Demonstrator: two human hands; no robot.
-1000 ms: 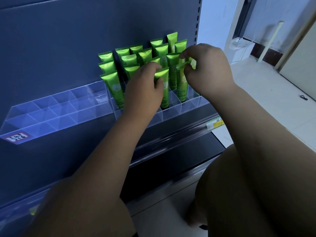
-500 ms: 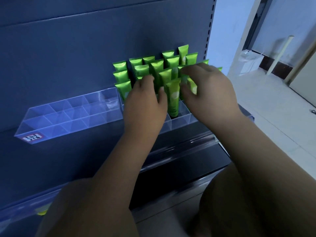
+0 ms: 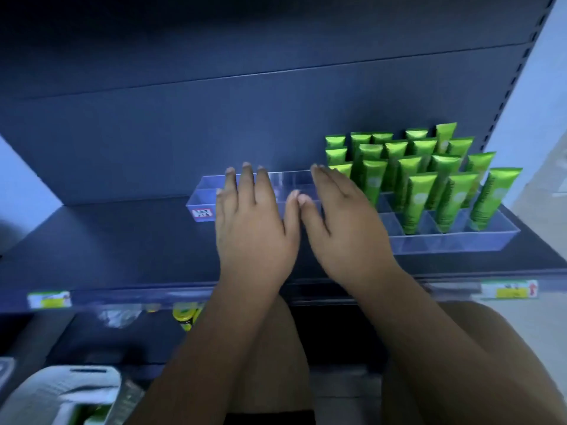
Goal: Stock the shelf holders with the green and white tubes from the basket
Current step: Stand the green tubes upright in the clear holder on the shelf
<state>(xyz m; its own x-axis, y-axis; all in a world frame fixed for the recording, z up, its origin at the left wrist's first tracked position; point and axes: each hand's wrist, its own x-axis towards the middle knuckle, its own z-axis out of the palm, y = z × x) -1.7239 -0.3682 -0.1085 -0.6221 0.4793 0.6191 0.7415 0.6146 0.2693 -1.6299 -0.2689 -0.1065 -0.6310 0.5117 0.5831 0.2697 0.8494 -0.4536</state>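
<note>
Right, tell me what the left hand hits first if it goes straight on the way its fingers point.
Probably the empty clear holder beneath the left hand, else the blue back panel behind it; depth unclear.

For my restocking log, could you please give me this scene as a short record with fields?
Left hand: open, fingers straight, over the empty clear plastic compartment holder
Right hand: open, fingers straight, beside the left hand, holding nothing
Shiny green plastic tubes: upright in the right-hand clear plastic holder
Pale plastic basket: lower left, partly in view
</note>
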